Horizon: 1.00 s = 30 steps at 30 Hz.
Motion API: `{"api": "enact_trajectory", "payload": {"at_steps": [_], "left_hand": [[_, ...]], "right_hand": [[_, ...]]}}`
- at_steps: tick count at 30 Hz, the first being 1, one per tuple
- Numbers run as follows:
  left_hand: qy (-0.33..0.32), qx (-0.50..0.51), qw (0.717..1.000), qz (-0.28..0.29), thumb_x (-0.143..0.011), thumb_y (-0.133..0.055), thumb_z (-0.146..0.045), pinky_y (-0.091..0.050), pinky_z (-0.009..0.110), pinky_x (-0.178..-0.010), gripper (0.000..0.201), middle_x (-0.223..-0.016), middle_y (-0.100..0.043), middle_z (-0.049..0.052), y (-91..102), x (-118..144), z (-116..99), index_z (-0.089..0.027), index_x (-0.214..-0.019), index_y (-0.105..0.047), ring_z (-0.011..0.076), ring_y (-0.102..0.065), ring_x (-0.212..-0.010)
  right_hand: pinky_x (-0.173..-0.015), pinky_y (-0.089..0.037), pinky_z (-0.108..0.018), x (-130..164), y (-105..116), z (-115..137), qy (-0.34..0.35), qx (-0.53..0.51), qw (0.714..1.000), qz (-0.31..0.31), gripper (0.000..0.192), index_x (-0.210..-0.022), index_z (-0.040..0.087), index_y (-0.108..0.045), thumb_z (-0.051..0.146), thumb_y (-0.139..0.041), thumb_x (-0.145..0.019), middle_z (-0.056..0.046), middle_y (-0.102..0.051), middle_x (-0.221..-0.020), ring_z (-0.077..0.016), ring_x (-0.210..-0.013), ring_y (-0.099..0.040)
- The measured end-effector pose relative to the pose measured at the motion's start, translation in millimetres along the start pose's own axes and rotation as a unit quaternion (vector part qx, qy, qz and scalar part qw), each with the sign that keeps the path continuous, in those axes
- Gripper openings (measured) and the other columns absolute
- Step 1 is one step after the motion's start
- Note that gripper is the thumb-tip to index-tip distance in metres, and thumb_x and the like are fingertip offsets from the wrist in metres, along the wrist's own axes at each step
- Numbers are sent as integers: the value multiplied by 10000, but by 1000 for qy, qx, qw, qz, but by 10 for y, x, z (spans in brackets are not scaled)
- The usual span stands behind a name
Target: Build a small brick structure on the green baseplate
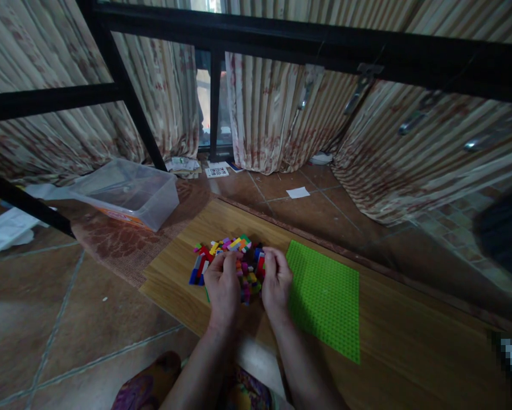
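A heap of small toy building bricks [238,245] in many colours lies on the wooden bench. My left hand [224,285] is over the heap's near left side, fingers curled together; what they pinch, if anything, is hidden. At the heap's right side is my right hand [277,279], also closed, thumb against the fingers. A red brick [261,265] shows right beside its fingertips, but I cannot tell whether it is gripped. Just right of that hand, a green studded baseplate [328,299] lies flat.
The wooden bench top [401,324] stretches to the right. On the floor to the left sits a clear plastic box [153,193]. Black metal bars [264,37] cross ahead, with striped curtains [273,108] behind. A white paper [298,192] lies on the tiles.
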<state>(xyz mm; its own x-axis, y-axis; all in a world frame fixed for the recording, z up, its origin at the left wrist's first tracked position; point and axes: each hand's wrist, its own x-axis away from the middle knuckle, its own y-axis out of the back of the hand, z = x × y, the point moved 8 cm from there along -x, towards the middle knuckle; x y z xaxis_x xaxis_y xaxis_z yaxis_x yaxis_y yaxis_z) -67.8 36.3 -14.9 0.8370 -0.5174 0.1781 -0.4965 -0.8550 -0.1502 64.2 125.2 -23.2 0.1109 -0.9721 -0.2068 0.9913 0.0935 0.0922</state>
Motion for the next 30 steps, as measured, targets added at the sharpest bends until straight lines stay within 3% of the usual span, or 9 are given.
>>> {"api": "enact_trajectory", "payload": {"at_steps": [4,7,14,17,20,25,27,30], "left_hand": [[-57,-50,997,-14,-773,-604,-370,-408,189,-498,230,-592,-600,-16,29,25,-155,-160,-697,-661,111,-532,-540],[-60,-77,995,-25,-759,-637,-405,-370,191,-435,241,-556,-580,-36,55,29,-216,-166,-737,-657,91,-468,-444],[-96,-116,988,-28,-747,-661,-406,-403,191,-449,234,-576,-590,-39,126,-11,-286,-172,-766,-674,97,-506,-472],[-58,-111,992,-31,-736,-658,-425,-359,196,-364,257,-504,-521,-67,154,-27,-238,-175,-798,-667,92,-448,-372],[-77,-123,989,-37,-719,-663,-395,-366,192,-376,227,-495,-500,-65,166,-22,-309,-168,-741,-659,91,-451,-392],[-92,-143,984,-53,-714,-677,-356,-390,189,-460,178,-524,-511,-66,161,-24,-394,-178,-724,-673,89,-466,-499],[-71,-146,982,-93,-686,-706,-366,-406,202,-476,175,-532,-520,-73,186,-8,-397,-194,-718,-687,95,-471,-520],[-54,-172,979,-93,-683,-697,-363,-388,202,-450,136,-546,-531,-77,132,59,-436,-233,-721,-690,111,-486,-531]], "right_hand": [[-863,-471,-339,33,-14,101,59,53,996,35,264,-1015,192,-617,374,-446,-928,-55,-627,-985,-175,-944,-589],[-944,-452,-381,96,-66,170,104,77,989,73,231,-1062,201,-598,315,-443,-935,-77,-605,-1058,-189,-1034,-566],[-1047,-402,-429,246,-84,249,139,112,976,124,330,-1260,211,-517,263,-408,-953,-109,-559,-1264,-207,-1212,-499],[-1058,-397,-432,229,105,294,146,133,975,105,343,-1277,204,-516,272,-396,-963,-109,-551,-1304,-204,-1253,-476],[-1070,-374,-475,174,411,267,148,209,965,59,352,-1281,204,-521,287,-383,-967,-108,-553,-1320,-218,-1275,-460],[-1106,-232,-595,200,790,17,93,430,896,62,443,-1333,146,-492,318,-460,-925,-163,-436,-1447,-317,-1396,-293],[-1111,-210,-603,248,882,-65,65,470,877,79,481,-1364,158,-463,331,-478,-916,-155,-387,-1486,-324,-1414,-256],[-1116,-201,-600,308,1010,-98,44,487,868,89,507,-1399,201,-422,346,-478,-917,-127,-362,-1508,-312,-1422,-245]]}}
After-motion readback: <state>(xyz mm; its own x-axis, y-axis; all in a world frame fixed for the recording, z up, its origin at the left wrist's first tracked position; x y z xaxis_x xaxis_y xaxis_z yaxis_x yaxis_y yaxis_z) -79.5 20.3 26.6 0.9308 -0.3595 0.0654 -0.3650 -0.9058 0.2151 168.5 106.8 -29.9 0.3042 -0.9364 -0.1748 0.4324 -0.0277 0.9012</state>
